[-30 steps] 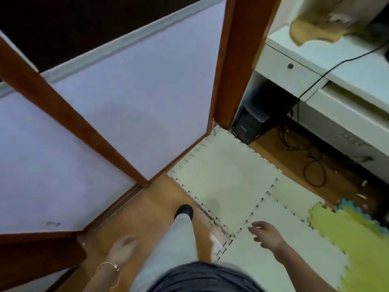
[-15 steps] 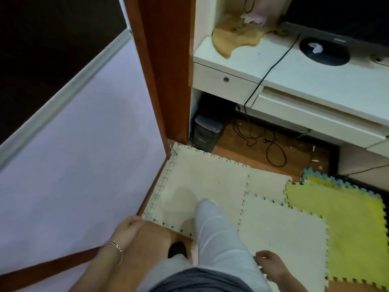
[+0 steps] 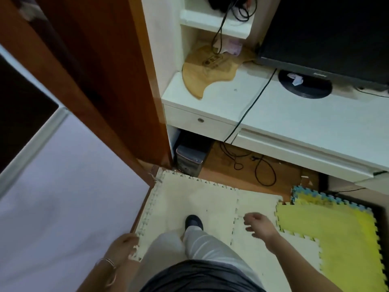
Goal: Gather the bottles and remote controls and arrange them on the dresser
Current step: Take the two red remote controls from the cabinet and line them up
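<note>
Head view of a person who is stepping across cream interlocking foam floor mats (image 3: pixel 189 199), one foot in a dark shoe (image 3: pixel 193 222) leading. The left hand (image 3: pixel 123 246), a thin bracelet (image 3: pixel 107 262) at its wrist, is hanging low beside the mats' left edge with its fingers loosely curled and nothing in them. The right hand (image 3: pixel 260 226) is swinging over the mats with relaxed, half-bent fingers, likewise holding nothing. No bottles and no remote controls are showing anywhere in this view, so their whereabouts cannot be told. The white painted unit (image 3: pixel 294 114) ahead, with a knobbed drawer (image 3: pixel 200 121) at its left end, is probably the dresser meant. Its top is carrying a pale wooden board (image 3: pixel 208 70) at the left rear corner, a black flat screen (image 3: pixel 326 34) on a round black base (image 3: pixel 305 85) along the rear edge, and a black cable (image 3: pixel 252 102) that is trailing over the front edge. The middle of the top is lying bare. A dark box (image 3: pixel 190 158) is sitting on the floor under the left end, a reddish-brown wooden panel (image 3: pixel 117 81) is standing just left of the unit, and a yellow foam mat (image 3: pixel 336 239) is lying to the right. As a judgement, gathering is not yet under way. Bottles would likely be light, smooth and apt to roll or slip, so each is best gripped round the body; remote controls would be light, stiff and flat, best pinched across the long narrow sides.
</note>
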### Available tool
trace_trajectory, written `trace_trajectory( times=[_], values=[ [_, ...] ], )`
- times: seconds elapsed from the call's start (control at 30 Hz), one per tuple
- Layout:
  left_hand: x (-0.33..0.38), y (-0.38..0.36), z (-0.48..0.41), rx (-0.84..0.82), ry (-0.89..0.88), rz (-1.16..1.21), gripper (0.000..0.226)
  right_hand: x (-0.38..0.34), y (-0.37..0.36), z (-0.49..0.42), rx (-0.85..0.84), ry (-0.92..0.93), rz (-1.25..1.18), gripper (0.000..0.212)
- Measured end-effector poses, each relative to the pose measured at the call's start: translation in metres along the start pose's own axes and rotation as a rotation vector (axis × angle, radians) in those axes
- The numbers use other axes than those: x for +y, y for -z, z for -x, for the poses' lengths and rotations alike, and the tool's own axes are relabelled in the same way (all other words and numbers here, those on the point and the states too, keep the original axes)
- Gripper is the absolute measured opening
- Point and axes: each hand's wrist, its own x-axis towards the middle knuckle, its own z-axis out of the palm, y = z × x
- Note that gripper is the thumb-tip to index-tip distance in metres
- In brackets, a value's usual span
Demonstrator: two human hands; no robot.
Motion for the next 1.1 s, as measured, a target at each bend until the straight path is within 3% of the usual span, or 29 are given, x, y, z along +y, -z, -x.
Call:
trace_trajectory(
  times=[0.1,0.23,0.43,0.57,0.63,0.67,0.73,0.83,1.1],
  values=[
    [0.039,-0.002,-0.014,-0.018,-0.062,-0.01,0.011,-0.045,0.007,-0.012,0.003,0.11,-0.038,0.015],
    [0.08,0.0,-0.029,-0.04,-0.102,-0.036,0.01,-0.067,0.008,-0.021,-0.008,0.103,-0.008,0.016],
    [0.12,0.004,-0.05,-0.102,-0.04,-0.128,0.018,-0.073,-0.001,-0.031,-0.04,-0.113,0.03,0.011],
    [0.178,0.014,-0.063,-0.138,-0.225,-0.254,0.019,-0.111,0.004,-0.034,-0.088,-0.182,0.097,0.011],
    [0.225,0.014,-0.067,-0.141,-0.333,-0.274,0.013,-0.147,0.015,-0.036,-0.045,-0.053,0.13,0.005],
    [0.256,0.011,-0.061,-0.137,-0.415,-0.292,0.009,-0.17,0.023,-0.037,-0.006,0.044,0.138,0.012],
    [0.319,0.004,-0.04,-0.142,-0.637,-0.318,0.011,-0.223,0.043,-0.029,0.082,0.261,0.123,0.023],
    [0.408,0.001,0.013,-0.197,-0.953,-0.306,0.013,-0.312,0.077,0.011,0.12,0.563,0.033,0.019],
    [0.592,0.033,0.179,-0.044,-1.702,0.084,0.022,-0.491,0.168,0.159,0.393,1.362,-0.043,0.022]
  ],
)
